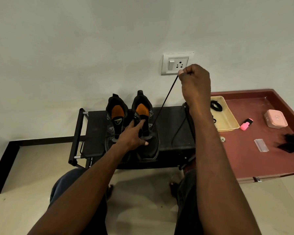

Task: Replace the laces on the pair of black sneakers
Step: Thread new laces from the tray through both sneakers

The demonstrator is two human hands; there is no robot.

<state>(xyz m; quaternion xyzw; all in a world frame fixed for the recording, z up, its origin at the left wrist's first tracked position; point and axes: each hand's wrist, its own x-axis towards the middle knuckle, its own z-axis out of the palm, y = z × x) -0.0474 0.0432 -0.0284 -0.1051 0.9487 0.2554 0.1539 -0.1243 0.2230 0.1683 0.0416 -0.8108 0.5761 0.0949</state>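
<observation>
**Lace pulled taut from the right-hand sneaker**

Two black sneakers stand side by side on a black rack [168, 126], long axes running 6 to 12 o'clock, heels with orange insoles toward the wall at 12, toes toward the person. The left sneaker [115, 121] still carries its lace. On the right sneaker [147, 133] the left hand [132, 136] rests with fingers straight, pressing the tongue area. The right hand [194, 83], raised at about 1 o'clock from that shoe, pinches one black lace [165, 102] in curled fingers; the lace runs tight, slanting from the shoe's eyelets up to the fist. The hands are well apart. At 3 o'clock, one yellow tray [227, 119] holds a coiled black lace [216, 106]; beside it lie one pink highlighter [246, 124] and one pink box [275, 118] on the red surface [244, 155]
</observation>
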